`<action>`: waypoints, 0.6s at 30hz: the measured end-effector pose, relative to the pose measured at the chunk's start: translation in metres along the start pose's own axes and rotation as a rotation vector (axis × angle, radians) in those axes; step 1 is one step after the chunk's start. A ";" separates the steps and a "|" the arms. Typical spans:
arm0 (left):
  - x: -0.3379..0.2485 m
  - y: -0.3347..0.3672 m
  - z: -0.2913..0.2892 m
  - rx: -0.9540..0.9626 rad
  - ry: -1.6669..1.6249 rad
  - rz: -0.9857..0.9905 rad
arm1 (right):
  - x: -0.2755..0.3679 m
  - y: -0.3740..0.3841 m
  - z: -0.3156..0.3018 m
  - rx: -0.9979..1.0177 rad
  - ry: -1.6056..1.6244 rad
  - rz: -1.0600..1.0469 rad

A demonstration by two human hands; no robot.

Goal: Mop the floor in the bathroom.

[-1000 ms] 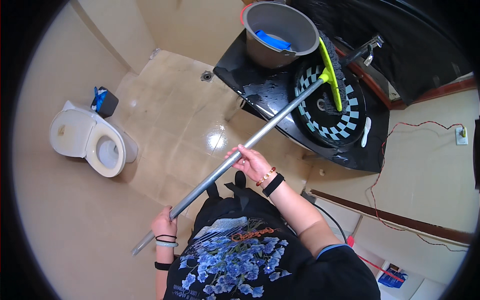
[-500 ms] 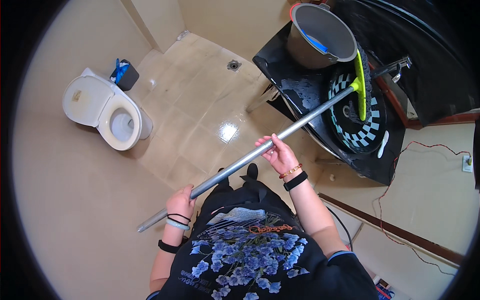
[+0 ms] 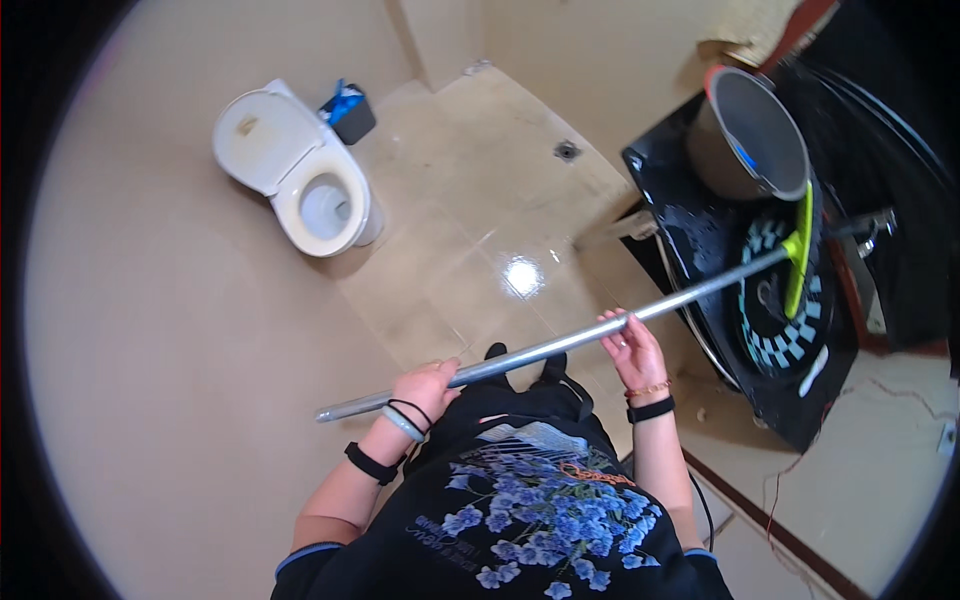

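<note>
A mop [image 3: 547,347] with a long silver metal pole lies slantwise across my body, held in both hands. My left hand [image 3: 428,387] is closed around the pole near its lower-left end. Farther up, my right hand [image 3: 635,353] holds the pole between thumb and fingers, palm turned up. The lime-green mop head [image 3: 800,250], with a dark grey pad partly hidden behind it, is over the round patterned basin [image 3: 767,349] in the black counter, just below the grey bucket [image 3: 714,150].
A white toilet [image 3: 345,237] with its lid raised stands at the left, beside a dark bin [image 3: 357,125] with a blue bag. The tiled floor has a drain [image 3: 567,151]. By the basin are a faucet [image 3: 878,224] and a white brush-like item [image 3: 814,371]. A red cord [image 3: 783,478] hangs at the right.
The view has turned, so the room sits farther right in it. The mop pole lies flatter than before, and both hands keep hold of it. The head stays over the basin.
</note>
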State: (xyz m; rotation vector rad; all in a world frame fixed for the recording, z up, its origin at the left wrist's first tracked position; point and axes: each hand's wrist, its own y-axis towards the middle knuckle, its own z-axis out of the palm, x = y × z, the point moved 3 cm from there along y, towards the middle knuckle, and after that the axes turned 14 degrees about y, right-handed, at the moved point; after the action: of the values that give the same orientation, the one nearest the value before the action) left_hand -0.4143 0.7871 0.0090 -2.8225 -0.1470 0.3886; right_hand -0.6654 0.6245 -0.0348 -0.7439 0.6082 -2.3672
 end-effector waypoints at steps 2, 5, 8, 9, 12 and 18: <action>0.002 -0.005 -0.007 0.085 -0.017 -0.053 | 0.000 0.001 -0.001 -0.010 -0.017 0.014; 0.010 -0.014 -0.008 0.085 -0.011 -0.082 | -0.002 0.003 0.000 0.003 -0.034 0.045; 0.034 -0.023 -0.009 0.045 0.065 -0.107 | 0.004 0.008 -0.002 0.012 -0.035 0.034; 0.041 -0.026 -0.010 0.072 0.094 -0.129 | 0.008 0.010 -0.002 0.010 -0.008 0.005; 0.050 -0.030 -0.008 0.100 0.135 -0.153 | 0.020 0.019 -0.005 0.001 0.062 -0.041; 0.056 -0.030 0.009 0.200 0.044 -0.324 | 0.040 0.031 -0.012 -0.027 0.161 -0.074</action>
State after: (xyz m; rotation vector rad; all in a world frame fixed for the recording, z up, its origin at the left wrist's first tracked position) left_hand -0.3647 0.8255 -0.0049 -2.5489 -0.5169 0.2513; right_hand -0.6884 0.5791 -0.0464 -0.6003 0.6925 -2.5091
